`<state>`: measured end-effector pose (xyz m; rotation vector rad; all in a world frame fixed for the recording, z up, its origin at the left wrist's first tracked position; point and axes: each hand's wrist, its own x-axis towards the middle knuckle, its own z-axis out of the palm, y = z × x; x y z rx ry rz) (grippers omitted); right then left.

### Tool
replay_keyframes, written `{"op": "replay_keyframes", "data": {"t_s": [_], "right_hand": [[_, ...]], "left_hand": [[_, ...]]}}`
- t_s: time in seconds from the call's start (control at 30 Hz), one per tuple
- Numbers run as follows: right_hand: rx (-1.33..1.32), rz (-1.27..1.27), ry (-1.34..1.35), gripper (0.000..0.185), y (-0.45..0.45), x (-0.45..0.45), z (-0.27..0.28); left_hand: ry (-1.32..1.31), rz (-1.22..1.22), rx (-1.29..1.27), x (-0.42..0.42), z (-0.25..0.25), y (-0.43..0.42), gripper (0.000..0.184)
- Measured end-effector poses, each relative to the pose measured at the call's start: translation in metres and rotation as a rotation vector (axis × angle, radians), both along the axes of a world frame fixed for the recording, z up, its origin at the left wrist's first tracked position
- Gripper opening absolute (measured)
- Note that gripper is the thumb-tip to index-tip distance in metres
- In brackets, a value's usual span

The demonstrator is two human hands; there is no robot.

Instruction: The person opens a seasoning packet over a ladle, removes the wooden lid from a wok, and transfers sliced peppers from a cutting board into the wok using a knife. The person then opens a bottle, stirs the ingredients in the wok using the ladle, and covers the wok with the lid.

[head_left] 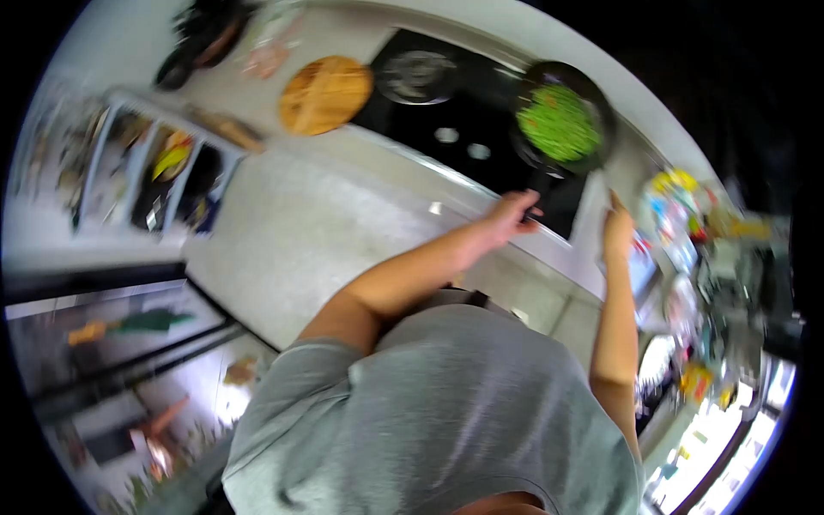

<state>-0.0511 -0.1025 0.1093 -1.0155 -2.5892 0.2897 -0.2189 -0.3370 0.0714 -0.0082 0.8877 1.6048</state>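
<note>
A dark frying pan (606,129) sits on the right side of the black stove top, filled with shredded green vegetables (560,123) with a few orange bits. My left hand (513,213) is closed around the pan's black handle (541,182). Farther right, my right hand (618,230) is over the counter beside the stove, apart from the pan. Its fingers are smeared, and whether it holds anything cannot be made out.
A round wooden board (324,94) lies left of the stove (468,120), near a second burner (418,75). Bagged and packaged goods (678,210) crowd the counter at right. A divided rack (129,163) with bottles and packets stands at left. A dark pan-like object (206,39) is at the top left.
</note>
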Motion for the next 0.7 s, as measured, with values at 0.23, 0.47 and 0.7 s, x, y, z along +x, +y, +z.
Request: {"op": "replay_keyframes", "data": {"t_s": [0.23,0.47,0.7], "right_hand": [[-0.104,-0.150,-0.118,0.046,-0.072,0.019,0.057],[-0.303,-0.295,0.049,0.044,-0.110,0.015,0.050],[-0.251,-0.469,0.017,0.046,-0.144,-0.018,0.056]], "left_hand": [[0.088,-0.189,-0.006,-0.031,0.021,-0.030,0.040],[1.032,-0.033,-0.254,-0.178,-0.012,-0.097,0.060],[1.885,-0.411,-1.318,-0.475,-0.077,-0.254,0.023]]}}
